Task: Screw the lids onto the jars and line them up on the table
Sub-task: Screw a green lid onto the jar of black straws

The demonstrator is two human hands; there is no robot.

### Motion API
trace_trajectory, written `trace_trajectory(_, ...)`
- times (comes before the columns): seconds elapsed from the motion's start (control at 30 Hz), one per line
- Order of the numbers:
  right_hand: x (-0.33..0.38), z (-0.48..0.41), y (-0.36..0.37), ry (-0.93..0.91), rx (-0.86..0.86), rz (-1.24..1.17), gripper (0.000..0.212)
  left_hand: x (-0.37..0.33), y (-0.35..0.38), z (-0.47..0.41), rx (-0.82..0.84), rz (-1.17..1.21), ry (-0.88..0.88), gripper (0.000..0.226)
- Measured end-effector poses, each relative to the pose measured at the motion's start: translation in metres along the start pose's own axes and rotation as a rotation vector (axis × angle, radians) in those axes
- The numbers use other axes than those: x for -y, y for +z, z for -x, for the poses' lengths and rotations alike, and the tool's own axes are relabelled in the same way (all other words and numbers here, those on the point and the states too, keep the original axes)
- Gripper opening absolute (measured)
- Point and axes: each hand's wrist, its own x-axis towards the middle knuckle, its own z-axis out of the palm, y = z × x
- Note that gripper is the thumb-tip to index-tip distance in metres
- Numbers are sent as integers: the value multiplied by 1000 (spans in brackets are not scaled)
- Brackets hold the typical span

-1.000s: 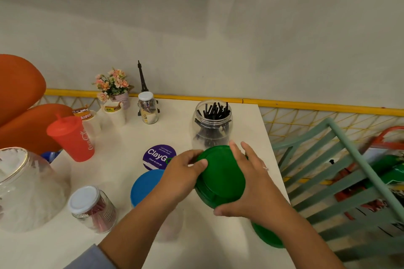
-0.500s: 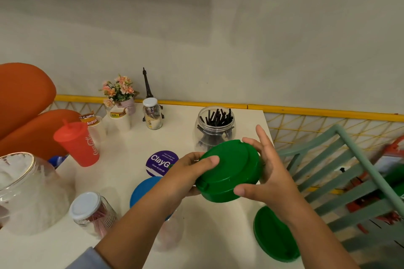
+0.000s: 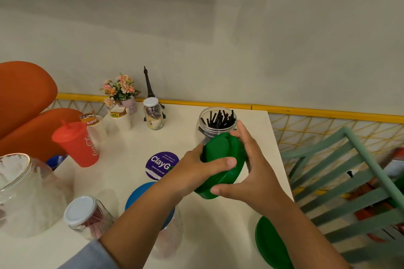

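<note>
Both hands grip the green lid (image 3: 220, 157): left hand (image 3: 192, 170) with thumb across its top face, right hand (image 3: 258, 170) cupping the far rim, thumb at the lower edge. The lid is tilted, just in front of the open jar of black sticks (image 3: 215, 125), below its mouth and not seated. Step: bringing lid to jar. The next move likely calls for levelling it, setting it square on the threads, then twisting. A second green lid (image 3: 271, 247) lies on the table (image 3: 122, 144).

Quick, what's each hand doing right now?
Left hand: closed, holding the green lid.
Right hand: closed, holding the same green lid.
</note>
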Motion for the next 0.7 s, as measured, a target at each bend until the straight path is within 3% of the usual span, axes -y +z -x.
trace_trajectory(0.07,1,-6,5,2,17,39,113,-2,0,0,-18,17,15,46)
trace_trajectory(0.17,1,-14,10,-1,55,84,115,-4,-4,-5,-66,73,0,50)
trace_trajectory(0.27,-5,-31,4,39,109,46,114,-5,-14,-10,-118,63,23,79)
trace_trajectory(0.33,-14,-48,-4,101,41,-16,115,-5,-22,-16,-145,57,14,99)
trace_trajectory(0.4,-31,-66,-10,176,-58,-75,135,-5,-30,-21,-182,83,7,93)
trace_trajectory(0.47,-48,-83,-14,244,-105,-76,155,-2,-39,-26,-224,102,7,74)
trace_trajectory(0.6,-86,-114,-11,389,-154,28,131,2,-51,-34,-285,122,-8,67)
trace_trajectory(0.7,-114,-134,-4,454,-198,94,133,4,-58,-40,-291,143,-27,71)
